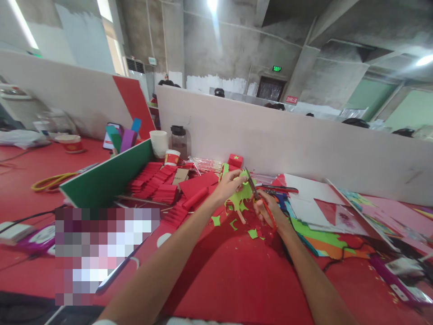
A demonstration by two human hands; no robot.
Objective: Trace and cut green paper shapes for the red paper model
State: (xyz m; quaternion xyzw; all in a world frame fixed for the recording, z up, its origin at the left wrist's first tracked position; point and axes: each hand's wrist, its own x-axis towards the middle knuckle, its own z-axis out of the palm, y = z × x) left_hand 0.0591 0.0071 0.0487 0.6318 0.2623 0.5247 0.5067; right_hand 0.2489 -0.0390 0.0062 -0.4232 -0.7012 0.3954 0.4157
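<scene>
My left hand pinches a piece of light green paper and holds it up over the red table. My right hand grips red-handled scissors whose blades point up into the green paper's edge. Small green offcuts lie on the table just below both hands. A few more scraps sit near my left wrist.
Stacks of folded red paper lie left of my hands, beside a green board. Paper cups and a bottle stand by the white partition. Coloured sheets and another pair of scissors lie to the right. Yellow-handled scissors lie far left.
</scene>
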